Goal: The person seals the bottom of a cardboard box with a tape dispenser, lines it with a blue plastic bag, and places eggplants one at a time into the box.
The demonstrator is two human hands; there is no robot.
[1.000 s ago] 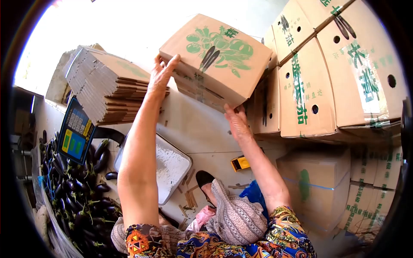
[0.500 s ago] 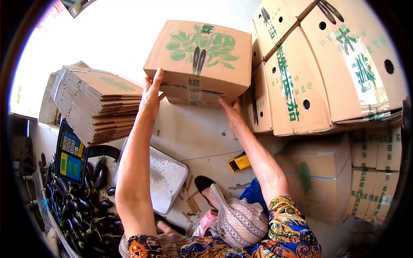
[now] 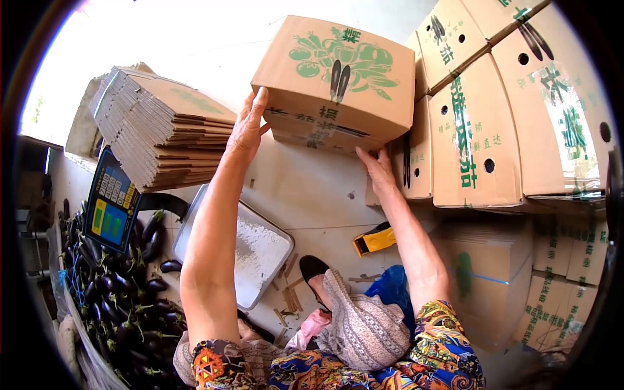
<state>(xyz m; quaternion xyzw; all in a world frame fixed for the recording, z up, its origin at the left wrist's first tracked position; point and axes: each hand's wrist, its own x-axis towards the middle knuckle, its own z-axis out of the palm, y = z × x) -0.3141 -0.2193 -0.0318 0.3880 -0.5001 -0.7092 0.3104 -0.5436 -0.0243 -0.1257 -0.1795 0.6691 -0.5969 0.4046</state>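
A closed cardboard box (image 3: pixel 338 78) with green vegetable print and a drawing of two eggplants is held out at arm's length. My left hand (image 3: pixel 248 127) grips its near left corner, thumb up along the side. Under the lower right edge, my right hand (image 3: pixel 378 170) supports it, thumb on the near face and the other fingers partly hidden. The box sits just left of large stacked, taped boxes (image 3: pixel 471 136) with round holes. Left of my left hand is a pile of flattened cartons (image 3: pixel 162 130).
A scale display (image 3: pixel 112 205) and its metal platform (image 3: pixel 263 247) stand at the left, beside many eggplants (image 3: pixel 130 305). A yellow tool (image 3: pixel 375 240) and a blue bag (image 3: pixel 393 286) lie on the floor. Strapped cardboard (image 3: pixel 481 273) is at the lower right.
The held box and both hands appear further right and slightly higher in view. The surroundings have also shifted right, so the camera has turned a little. Both hands keep their hold.
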